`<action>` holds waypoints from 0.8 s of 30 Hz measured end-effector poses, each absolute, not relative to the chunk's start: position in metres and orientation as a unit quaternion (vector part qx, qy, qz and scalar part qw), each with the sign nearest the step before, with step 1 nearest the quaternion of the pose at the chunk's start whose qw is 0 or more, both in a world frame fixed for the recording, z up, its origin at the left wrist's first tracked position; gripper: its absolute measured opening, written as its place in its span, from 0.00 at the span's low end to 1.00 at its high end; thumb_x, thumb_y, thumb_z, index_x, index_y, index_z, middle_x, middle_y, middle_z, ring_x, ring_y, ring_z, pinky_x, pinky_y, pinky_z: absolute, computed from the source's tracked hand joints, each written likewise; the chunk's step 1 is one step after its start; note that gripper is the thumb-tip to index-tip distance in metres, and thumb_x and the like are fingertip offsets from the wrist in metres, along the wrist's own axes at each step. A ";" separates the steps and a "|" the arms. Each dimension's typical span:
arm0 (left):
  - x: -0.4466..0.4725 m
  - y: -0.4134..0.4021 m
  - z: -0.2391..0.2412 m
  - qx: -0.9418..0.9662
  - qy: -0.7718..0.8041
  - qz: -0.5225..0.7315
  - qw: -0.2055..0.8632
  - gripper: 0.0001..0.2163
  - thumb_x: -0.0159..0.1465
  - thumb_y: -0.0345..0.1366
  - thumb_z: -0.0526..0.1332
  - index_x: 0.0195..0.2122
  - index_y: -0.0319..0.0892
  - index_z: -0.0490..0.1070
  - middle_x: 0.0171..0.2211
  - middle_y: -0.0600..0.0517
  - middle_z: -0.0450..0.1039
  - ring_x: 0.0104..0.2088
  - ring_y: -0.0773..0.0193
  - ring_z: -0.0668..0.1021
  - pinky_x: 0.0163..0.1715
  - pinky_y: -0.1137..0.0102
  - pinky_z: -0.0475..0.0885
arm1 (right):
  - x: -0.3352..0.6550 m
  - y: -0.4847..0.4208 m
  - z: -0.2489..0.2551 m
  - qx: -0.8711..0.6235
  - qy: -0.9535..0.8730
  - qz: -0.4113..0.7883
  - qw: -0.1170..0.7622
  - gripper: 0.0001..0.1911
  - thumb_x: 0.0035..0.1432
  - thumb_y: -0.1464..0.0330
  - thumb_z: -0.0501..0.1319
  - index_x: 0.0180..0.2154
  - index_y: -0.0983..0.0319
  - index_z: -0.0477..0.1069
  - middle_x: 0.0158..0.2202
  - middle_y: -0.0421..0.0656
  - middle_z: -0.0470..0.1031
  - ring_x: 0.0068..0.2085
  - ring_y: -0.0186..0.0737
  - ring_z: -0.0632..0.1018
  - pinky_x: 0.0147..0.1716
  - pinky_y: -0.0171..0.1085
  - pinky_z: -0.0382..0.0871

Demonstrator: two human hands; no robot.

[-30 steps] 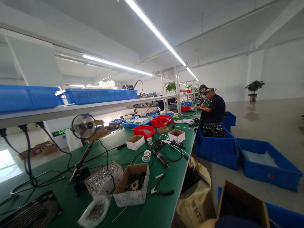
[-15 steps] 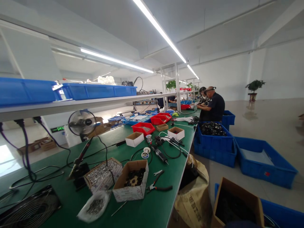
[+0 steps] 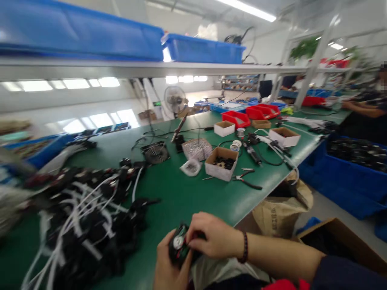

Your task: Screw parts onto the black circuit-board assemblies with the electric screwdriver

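Note:
Near the table's front edge, my left hand (image 3: pixel 167 268) is wrapped round a small black housing with a round silver part and a bit of green (image 3: pixel 178 243) inside. My right hand (image 3: pixel 213 235), with a dark beaded bracelet on its wrist, has thumb and fingertips pinched at the housing's right side. Whatever lies between those fingertips is too small and blurred to make out. Left of the hands lies a big heap of black parts with white cables (image 3: pixel 90 225).
Beyond the hands stand a carton of black parts (image 3: pixel 222 174), a bag of metal pieces (image 3: pixel 191 167), pliers (image 3: pixel 249 183), a soldering iron (image 3: pixel 180 127) and a small fan (image 3: pixel 157 152). A shelf (image 3: pixel 127 69) with blue bins crosses above. A person (image 3: pixel 367 106) sits far right.
The view has swung left and down. Both my hands, the black housing and the heap of cabled parts have come into sight; the table goods appear farther right.

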State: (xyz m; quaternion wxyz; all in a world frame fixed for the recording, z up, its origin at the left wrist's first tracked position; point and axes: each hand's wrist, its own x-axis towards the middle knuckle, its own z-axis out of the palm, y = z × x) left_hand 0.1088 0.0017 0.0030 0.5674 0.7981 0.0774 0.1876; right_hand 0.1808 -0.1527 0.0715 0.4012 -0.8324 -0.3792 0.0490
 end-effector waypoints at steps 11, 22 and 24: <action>0.098 -0.011 0.012 0.765 0.076 0.164 0.618 0.23 0.62 0.45 0.67 0.55 0.42 0.65 0.50 0.43 0.73 0.48 0.52 0.79 0.50 0.57 0.75 | 0.174 -0.164 0.090 -0.826 -0.357 0.118 0.419 0.09 0.61 0.81 0.63 0.35 0.62 0.73 0.34 0.39 0.70 0.38 0.37 0.71 0.39 0.35 0.62; 0.099 -0.009 0.022 0.697 0.101 0.117 0.700 0.24 0.59 0.44 0.70 0.52 0.43 0.64 0.47 0.47 0.72 0.46 0.55 0.77 0.48 0.61 0.73 | 0.169 -0.166 0.078 -0.816 -0.478 -0.092 0.312 0.08 0.70 0.74 0.58 0.46 0.60 0.74 0.37 0.43 0.71 0.38 0.40 0.69 0.39 0.39 0.63; 0.100 -0.006 0.027 0.673 0.102 0.101 0.725 0.24 0.58 0.43 0.70 0.51 0.43 0.64 0.45 0.49 0.72 0.45 0.57 0.77 0.47 0.63 0.73 | 0.168 -0.168 0.076 -0.809 -0.501 -0.131 0.278 0.11 0.71 0.74 0.56 0.51 0.59 0.73 0.39 0.45 0.71 0.39 0.41 0.68 0.39 0.40 0.64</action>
